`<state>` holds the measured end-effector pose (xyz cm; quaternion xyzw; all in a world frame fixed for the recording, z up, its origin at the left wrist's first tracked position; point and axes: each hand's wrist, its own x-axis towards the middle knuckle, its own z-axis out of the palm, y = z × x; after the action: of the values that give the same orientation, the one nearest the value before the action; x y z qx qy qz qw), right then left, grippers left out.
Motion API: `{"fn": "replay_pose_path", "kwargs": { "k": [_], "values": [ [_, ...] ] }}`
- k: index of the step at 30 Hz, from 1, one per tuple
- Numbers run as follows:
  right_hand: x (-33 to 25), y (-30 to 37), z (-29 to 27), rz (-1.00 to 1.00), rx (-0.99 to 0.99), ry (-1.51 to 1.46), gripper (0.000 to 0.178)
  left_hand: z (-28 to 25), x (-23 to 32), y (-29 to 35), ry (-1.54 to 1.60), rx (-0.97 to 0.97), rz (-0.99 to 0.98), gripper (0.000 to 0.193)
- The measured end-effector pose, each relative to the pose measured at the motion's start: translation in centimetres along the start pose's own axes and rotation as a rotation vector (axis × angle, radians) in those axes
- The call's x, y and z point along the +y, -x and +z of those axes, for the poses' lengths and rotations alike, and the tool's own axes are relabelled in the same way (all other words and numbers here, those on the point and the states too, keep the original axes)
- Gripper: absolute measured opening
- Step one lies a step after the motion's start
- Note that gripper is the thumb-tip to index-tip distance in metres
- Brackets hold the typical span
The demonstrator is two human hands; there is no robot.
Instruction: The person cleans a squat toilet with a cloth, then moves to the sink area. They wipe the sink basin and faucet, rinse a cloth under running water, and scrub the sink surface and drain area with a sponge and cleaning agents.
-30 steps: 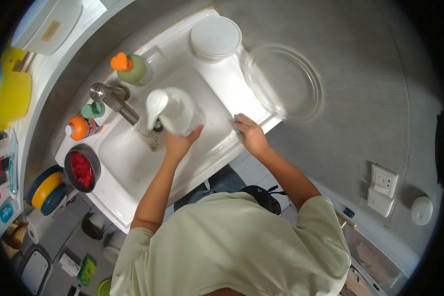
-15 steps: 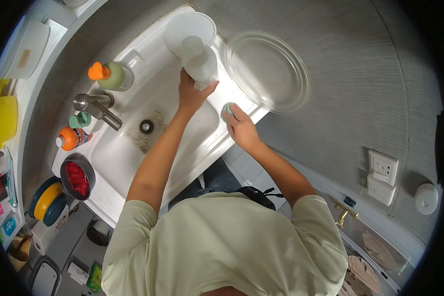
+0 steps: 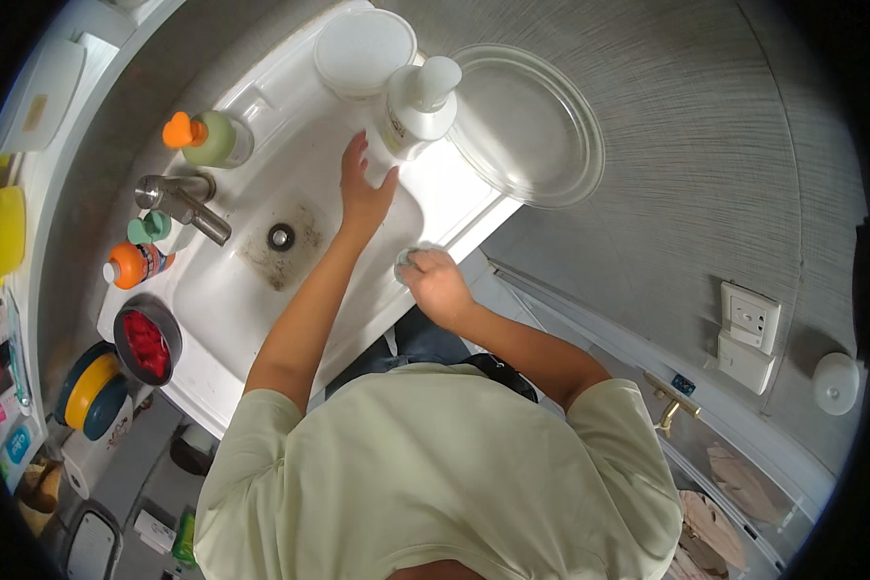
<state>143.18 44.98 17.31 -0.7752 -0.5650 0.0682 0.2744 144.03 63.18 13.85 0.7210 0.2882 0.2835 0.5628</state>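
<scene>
My left hand [image 3: 365,198] reaches over the white sink basin [image 3: 246,319], open, with its fingers apart and nothing in them. Just beyond its fingertips a white pump bottle [image 3: 421,121] stands upright on the sink's right ledge, apart from the hand. My right hand [image 3: 437,285] is closed around a pale green scrubbing pad [image 3: 405,266], pressed to the sink's front rim; the fingers cover most of the pad. Brown grime surrounds the dark drain [image 3: 280,237] in the basin.
A white tub [image 3: 365,50] and a large clear round lid [image 3: 527,126] lie beyond the bottle. Along the left ledge are a green bottle with orange pump [image 3: 227,140], the metal faucet [image 3: 188,203], an orange bottle [image 3: 130,265] and a grey bowl of red material [image 3: 147,346].
My left hand has let go of the pump bottle, which was tilted and now stands upright on the ledge. My right hand has moved left and nearer along the rim with the pad.
</scene>
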Motion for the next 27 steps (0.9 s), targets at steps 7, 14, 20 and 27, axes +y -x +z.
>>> {"fn": "replay_pose_path", "kwargs": {
  "k": [7, 14, 20, 27],
  "values": [
    [4.7, -1.7, -3.5, 0.063, -0.070, 0.297, 0.018, -10.2, -1.5, 12.2, 0.086, -0.027, -0.235, 0.025],
    [-8.3, 0.2, 6.2, -0.154, -0.492, -0.022, 0.007, -17.9, -0.5, 20.6, 0.085, 0.130, -0.448, 0.018],
    [-5.9, -1.6, 3.4, 0.421, -0.728, -0.799, 0.018, -22.1, 1.0, 23.6, 0.150, 0.256, -0.481, 0.014],
    [3.7, 0.9, -3.8, 0.018, -0.019, 0.288, 0.016, -26.4, 0.5, 27.7, 0.120, 0.358, -0.471, 0.011]
  ]
}}
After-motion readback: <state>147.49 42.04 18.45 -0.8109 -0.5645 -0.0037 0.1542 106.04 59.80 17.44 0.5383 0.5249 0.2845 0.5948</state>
